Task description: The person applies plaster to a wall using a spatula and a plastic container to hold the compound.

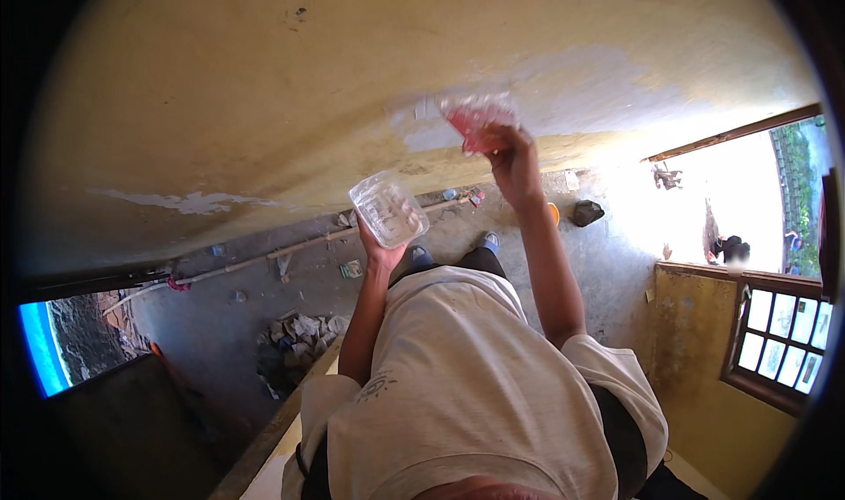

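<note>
My left hand [384, 252] grips a clear plastic container [388, 208] from below and the side, its opening tilted up. Whitish paste is smeared over its inside. Raised against the yellow wall [264, 86], my right hand [510, 152] pinches a flat red piece [480, 120] with a clear, whitish-smeared part. Its exact kind is blurred. It lies over or very close to a pale grey patch [581, 77] on the wall; I cannot tell if it touches. Another whitish streak [189, 202] runs along the wall at the left.
A long pole [290, 250] lies on the grey floor [220, 324] along the wall's foot. Crumpled scraps [304, 334] form a heap at the left. Near the wall on the right sit a dark bag [588, 212] and an orange object [554, 214]. A person [731, 249] is outside the bright doorway.
</note>
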Tool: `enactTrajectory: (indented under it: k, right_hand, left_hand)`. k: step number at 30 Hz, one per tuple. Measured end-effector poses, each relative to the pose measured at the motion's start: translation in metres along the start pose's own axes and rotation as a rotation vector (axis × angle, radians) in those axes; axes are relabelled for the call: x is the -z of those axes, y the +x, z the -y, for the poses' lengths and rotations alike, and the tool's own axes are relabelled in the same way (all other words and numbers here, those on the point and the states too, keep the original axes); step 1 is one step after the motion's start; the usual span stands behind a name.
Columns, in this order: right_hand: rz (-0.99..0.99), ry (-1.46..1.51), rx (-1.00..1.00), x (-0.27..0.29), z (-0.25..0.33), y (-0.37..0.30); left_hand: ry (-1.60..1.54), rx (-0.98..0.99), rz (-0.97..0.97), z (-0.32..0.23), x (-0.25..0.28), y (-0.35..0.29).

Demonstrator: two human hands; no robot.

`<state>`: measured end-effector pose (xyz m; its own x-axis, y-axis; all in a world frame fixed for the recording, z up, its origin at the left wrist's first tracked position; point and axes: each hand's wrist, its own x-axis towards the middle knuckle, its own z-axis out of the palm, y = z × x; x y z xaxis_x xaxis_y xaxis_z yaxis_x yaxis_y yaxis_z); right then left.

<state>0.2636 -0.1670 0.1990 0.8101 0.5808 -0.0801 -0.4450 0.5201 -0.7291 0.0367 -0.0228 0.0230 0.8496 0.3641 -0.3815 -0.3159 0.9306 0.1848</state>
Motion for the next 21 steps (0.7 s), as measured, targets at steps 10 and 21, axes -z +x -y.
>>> enactTrajectory:
  k: [10, 21]
  right_hand:
    - [0.075, -0.044, -0.128, 0.005, -0.029, 0.032]
    - [0.135, 0.123, 0.124, -0.063, 0.052, 0.005]
  left_hand:
    - [0.032, -0.019, -0.028, -0.002, -0.001, -0.004]
    - [-0.027, 0.014, -0.017, 0.001, 0.001, -0.005]
